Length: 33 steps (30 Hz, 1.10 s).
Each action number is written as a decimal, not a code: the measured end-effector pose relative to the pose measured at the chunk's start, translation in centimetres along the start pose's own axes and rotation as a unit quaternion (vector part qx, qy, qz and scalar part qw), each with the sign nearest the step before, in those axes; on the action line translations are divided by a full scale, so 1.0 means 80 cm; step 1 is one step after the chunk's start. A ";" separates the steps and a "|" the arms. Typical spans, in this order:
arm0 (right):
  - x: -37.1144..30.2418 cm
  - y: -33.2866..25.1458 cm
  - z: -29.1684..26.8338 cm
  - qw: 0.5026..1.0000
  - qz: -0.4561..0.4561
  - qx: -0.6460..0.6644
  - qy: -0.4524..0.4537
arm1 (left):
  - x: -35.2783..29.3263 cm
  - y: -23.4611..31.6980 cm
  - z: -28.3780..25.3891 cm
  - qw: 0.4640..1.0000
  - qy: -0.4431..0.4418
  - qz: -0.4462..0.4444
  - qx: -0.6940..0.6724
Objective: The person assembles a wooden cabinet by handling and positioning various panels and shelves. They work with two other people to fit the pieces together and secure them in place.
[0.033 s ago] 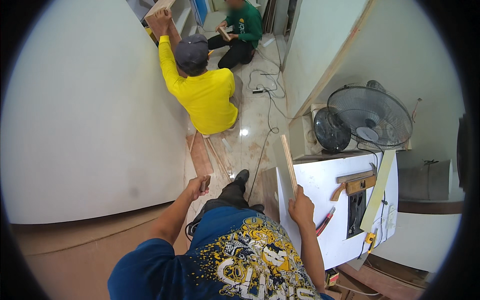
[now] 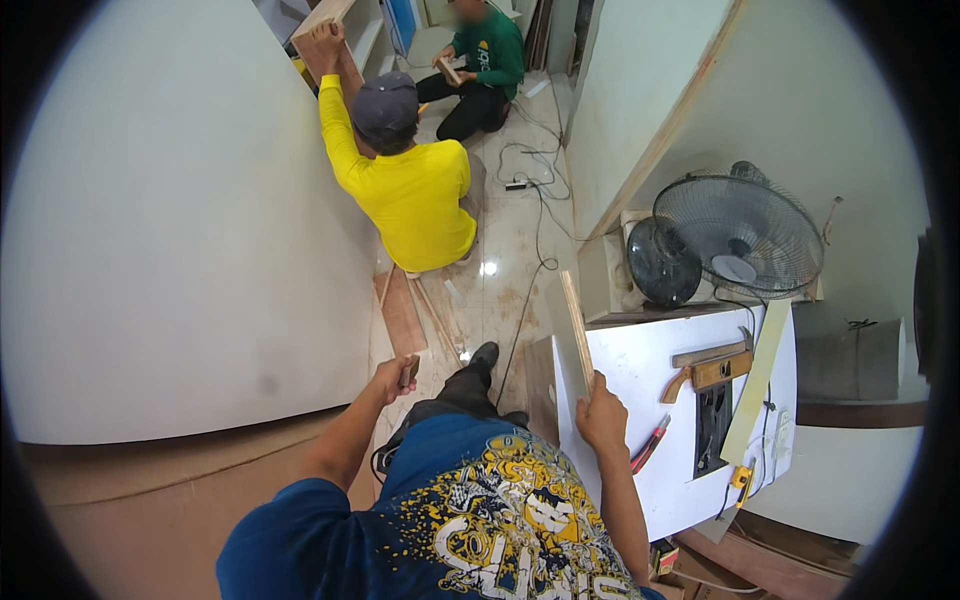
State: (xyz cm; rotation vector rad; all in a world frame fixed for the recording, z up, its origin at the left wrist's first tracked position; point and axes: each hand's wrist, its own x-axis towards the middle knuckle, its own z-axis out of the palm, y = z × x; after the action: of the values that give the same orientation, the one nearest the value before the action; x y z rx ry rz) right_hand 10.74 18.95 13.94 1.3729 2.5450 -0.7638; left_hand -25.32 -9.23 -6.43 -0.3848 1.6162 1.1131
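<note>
My right hand (image 2: 603, 412) is closed around the lower end of a plywood strip (image 2: 576, 325), which points up and away, beside the white tabletop's left edge. Farther left, my left hand (image 2: 393, 380) is closed on a small brown wood piece (image 2: 408, 371), held above the floor; most of it is hidden by my fingers. On the white table (image 2: 620, 350) to my right lie a wooden hand plane (image 2: 722, 370), a hammer (image 2: 710, 352), a red utility knife (image 2: 651, 445), a dark flat tray (image 2: 712, 430) and a long pale yellow strip (image 2: 757, 380).
A person in yellow (image 2: 415, 205) crouches ahead, one hand on a wooden box (image 2: 322, 25). Beyond, a person in green (image 2: 495, 55) holds a wood piece. Cables (image 2: 540, 200) cross the tiled floor. A fan (image 2: 740, 235) stands behind the table; a large pale panel (image 2: 180, 220) is left.
</note>
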 end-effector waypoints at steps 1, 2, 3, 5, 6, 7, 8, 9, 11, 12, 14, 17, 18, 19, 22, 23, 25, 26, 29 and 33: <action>0.001 0.002 0.002 1.000 0.000 0.001 -0.004 | 0.001 -0.011 -0.007 1.000 0.011 0.003 0.007; 0.001 0.004 0.005 1.000 0.000 0.003 -0.008 | 0.002 -0.023 -0.014 1.000 0.021 0.005 0.015; 0.001 0.007 0.008 1.000 0.000 0.004 -0.012 | 0.000 -0.036 -0.023 0.999 0.030 0.008 0.012; -0.004 -0.003 0.007 1.000 0.003 0.012 0.026 | -0.006 -0.056 -0.037 0.999 0.033 0.000 0.032; -0.007 -0.005 0.007 0.999 0.004 0.014 0.044 | -0.008 -0.065 -0.041 0.999 0.034 -0.004 0.041; -0.009 0.001 0.010 0.997 -0.030 0.023 0.074 | -0.011 -0.069 -0.041 0.997 0.044 -0.020 0.059; -0.009 0.009 0.017 0.992 -0.065 0.030 0.103 | -0.014 -0.073 -0.042 0.995 0.054 -0.036 0.078; -0.009 0.006 0.018 0.985 -0.102 0.041 0.130 | -0.019 -0.074 -0.047 0.992 0.069 -0.051 0.095; -0.012 0.003 0.012 0.993 -0.078 0.023 0.087 | -0.023 -0.077 -0.048 0.992 0.069 -0.038 0.094; -0.011 -0.002 0.011 0.995 -0.068 0.015 0.064 | -0.028 -0.077 -0.046 0.993 0.072 -0.032 0.092; -0.013 0.004 0.012 0.996 -0.062 0.014 0.070 | -0.038 -0.050 -0.020 0.990 0.061 -0.025 0.126; -0.014 0.005 0.014 0.995 -0.068 0.025 0.070 | -0.039 -0.040 -0.025 0.989 0.011 0.045 0.143; -0.011 0.008 0.013 0.995 -0.069 0.025 0.073 | -0.040 -0.032 -0.019 0.990 0.019 0.041 0.137; -0.013 0.012 0.014 0.994 -0.072 0.027 0.081 | -0.045 -0.019 -0.005 0.990 0.025 0.035 0.134; -0.015 0.014 0.015 0.992 -0.081 0.031 0.092 | -0.048 -0.008 0.011 0.991 0.013 0.053 0.123; -0.016 0.012 0.014 0.992 -0.080 0.028 0.089 | -0.049 -0.006 0.014 0.991 0.005 0.065 0.120; -0.015 0.012 0.019 0.993 -0.072 0.021 0.085 | -0.068 -0.001 0.031 0.988 0.005 0.068 0.136; -0.013 0.014 0.021 0.994 -0.068 0.018 0.087 | -0.074 0.001 0.038 0.987 0.004 0.070 0.146; -0.013 0.019 0.024 0.992 -0.076 0.022 0.102 | -0.077 -0.014 0.037 0.985 0.011 0.073 0.155; -0.014 0.015 0.017 0.995 -0.066 0.004 0.079 | -0.084 -0.034 0.021 0.983 0.021 0.039 0.178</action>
State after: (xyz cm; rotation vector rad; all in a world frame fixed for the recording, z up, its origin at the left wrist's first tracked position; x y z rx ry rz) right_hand 12.19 17.94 12.72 1.3269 2.7819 -0.7139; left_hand -19.90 -11.16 -1.73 -0.1102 1.8397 0.8539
